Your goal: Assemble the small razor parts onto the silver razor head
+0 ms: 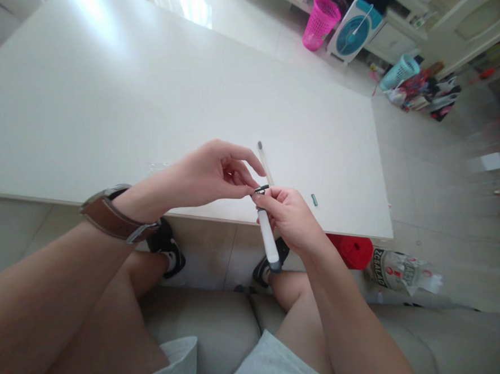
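My right hand (293, 215) grips what looks like a razor (267, 236), with a white handle and a dark grey end pointing down toward my lap. Its narrow black head (262, 188) sits crosswise at the top. My left hand (223, 174) pinches the left end of that head between thumb and finger, the other fingers curled loosely above. Behind my hands, a thin pale stick (264, 158) with a grey tip lies on the white table (153, 102). Right of my right hand lies a small dark and teal piece (314, 200).
A faint clear plastic piece (158, 167) lies beside my left wrist. Below the table's right end are a red container (354, 252) and a printed plastic bag (403, 271). A pink basket (321, 23) and a blue-and-white fan (355, 31) stand on the floor beyond.
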Available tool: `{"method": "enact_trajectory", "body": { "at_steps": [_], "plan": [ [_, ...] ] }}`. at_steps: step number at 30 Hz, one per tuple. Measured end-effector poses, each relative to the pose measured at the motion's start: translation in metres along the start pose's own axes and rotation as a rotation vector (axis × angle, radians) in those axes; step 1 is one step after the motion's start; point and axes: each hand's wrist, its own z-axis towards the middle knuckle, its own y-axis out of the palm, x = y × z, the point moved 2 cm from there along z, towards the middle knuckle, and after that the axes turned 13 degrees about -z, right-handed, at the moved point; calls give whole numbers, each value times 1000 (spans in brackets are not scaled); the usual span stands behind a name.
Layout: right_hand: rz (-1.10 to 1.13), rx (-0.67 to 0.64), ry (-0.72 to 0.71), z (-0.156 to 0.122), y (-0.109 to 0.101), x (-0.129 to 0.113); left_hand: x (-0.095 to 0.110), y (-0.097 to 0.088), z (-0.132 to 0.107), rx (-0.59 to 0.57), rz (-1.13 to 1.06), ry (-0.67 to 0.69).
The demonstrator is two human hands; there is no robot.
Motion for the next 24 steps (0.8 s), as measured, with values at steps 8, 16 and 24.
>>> {"method": "enact_trajectory", "body": {
  "at_steps": [8, 16, 24],
  "plan": [
    [-50, 21, -9, 1, 1, 1, -3, -2, 2, 22, -18, -13],
    [-26, 7, -5, -1, 0, 1, -4, -2, 3, -11, 5, -1],
    [3, -28, -7, -1, 1, -1, -4, -2, 2, -36, 48, 18]
  ]
}}
